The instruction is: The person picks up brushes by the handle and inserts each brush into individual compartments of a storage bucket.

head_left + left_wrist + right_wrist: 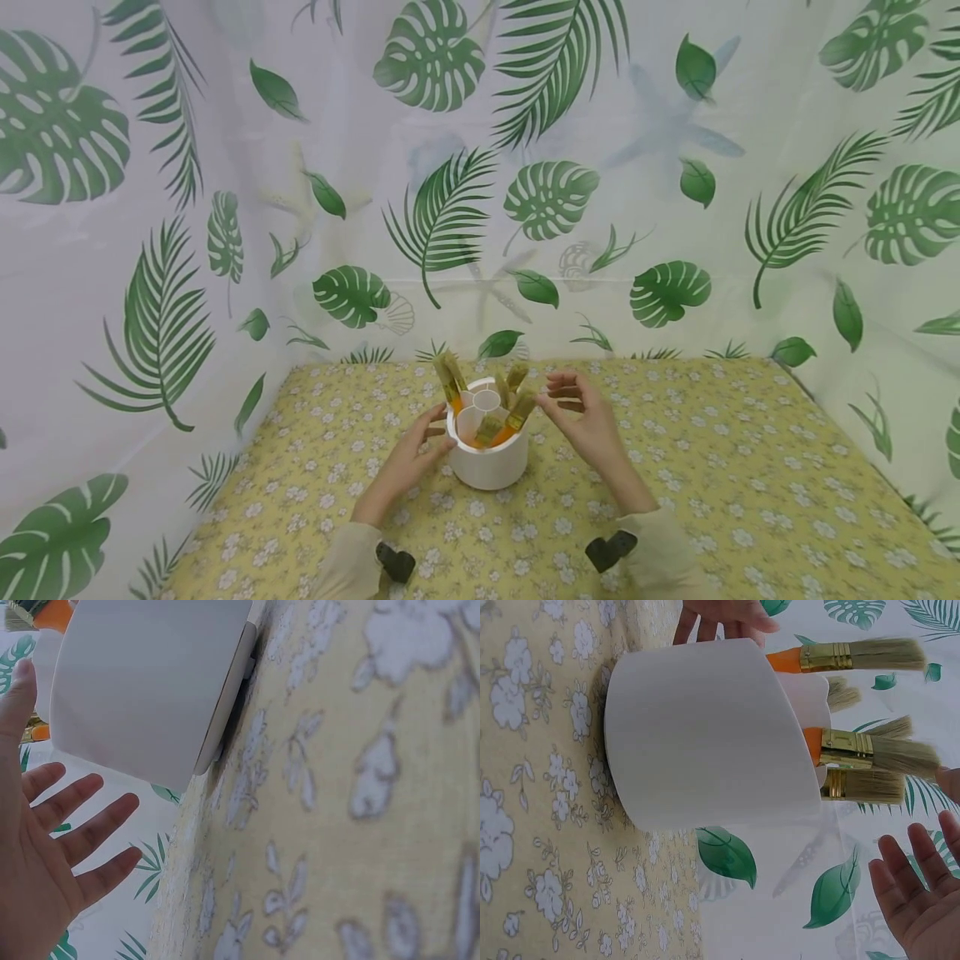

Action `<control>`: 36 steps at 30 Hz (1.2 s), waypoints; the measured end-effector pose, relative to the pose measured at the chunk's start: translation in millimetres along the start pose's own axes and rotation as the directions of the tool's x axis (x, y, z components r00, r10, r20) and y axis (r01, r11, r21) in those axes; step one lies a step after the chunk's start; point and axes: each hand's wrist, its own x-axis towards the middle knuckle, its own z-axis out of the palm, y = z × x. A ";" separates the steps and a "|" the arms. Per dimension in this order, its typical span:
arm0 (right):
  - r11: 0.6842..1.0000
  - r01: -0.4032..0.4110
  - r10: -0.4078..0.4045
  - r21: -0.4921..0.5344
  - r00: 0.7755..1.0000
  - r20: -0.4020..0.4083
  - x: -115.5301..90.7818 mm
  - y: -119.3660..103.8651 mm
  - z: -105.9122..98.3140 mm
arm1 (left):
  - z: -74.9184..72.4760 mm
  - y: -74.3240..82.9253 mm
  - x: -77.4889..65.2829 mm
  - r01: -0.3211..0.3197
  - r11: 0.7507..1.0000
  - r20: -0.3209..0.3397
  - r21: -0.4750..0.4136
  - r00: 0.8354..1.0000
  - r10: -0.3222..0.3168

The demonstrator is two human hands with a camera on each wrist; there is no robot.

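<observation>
A white round holder [491, 471] with inner compartments stands upright on the table. Several paintbrushes [522, 407] with orange handles and pale bristles stand in it, bristles up, leaning various ways. At the holder's left side is my left hand [412, 450], its fingers spread and the thumb close to the rim; whether it touches cannot be told. My right hand [588, 421] is raised to the right of the brushes with loosely extended fingers. In the right wrist view, a fingertip of it lies at or very near the bristle tips of one brush [870, 752].
A yellow floral cloth [300, 500] covers the table. Behind and beside it hang white sheets [465, 125] printed with green leaves. Each sleeve has a small black device [611, 550] at the wrist.
</observation>
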 end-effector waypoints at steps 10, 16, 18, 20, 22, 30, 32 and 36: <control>1.000 0.002 -0.002 -0.009 1.000 -0.012 1.0 4.6 -5.3 | -1.6 3.1 1.6 -0.023 0.998 -0.038 0.057 0.999 0.026; 0.999 0.020 -0.020 -0.048 1.000 -0.013 3.4 6.6 -7.3 | -4.0 4.4 2.5 -0.014 0.995 -0.073 0.096 0.997 0.021; 0.998 0.032 -0.032 -0.056 0.999 -0.010 4.2 7.6 -8.0 | -4.6 4.8 3.4 -0.021 0.993 -0.085 0.113 0.996 0.030; 0.997 0.046 -0.047 -0.057 0.999 -0.005 4.9 8.9 -8.8 | -4.9 5.5 4.2 -0.028 0.991 -0.098 0.134 0.994 0.041; 0.997 0.059 -0.059 -0.046 0.998 0.004 5.5 10.2 -9.6 | -5.0 6.3 5.2 -0.031 0.989 -0.110 0.144 0.993 0.047; 0.996 0.038 -0.037 -0.087 0.999 0.019 7.1 10.9 -13.1 | -5.8 10.6 6.8 -0.007 0.987 -0.132 0.160 0.991 0.028; 0.993 0.027 -0.025 -0.113 0.999 0.022 7.4 10.5 -14.0 | -6.5 11.9 7.1 -0.008 0.987 -0.134 0.159 0.990 0.030; 0.989 0.034 -0.029 -0.143 0.999 0.035 8.3 9.5 -16.2 | -8.1 13.7 7.7 -0.009 0.987 -0.136 0.162 0.990 0.031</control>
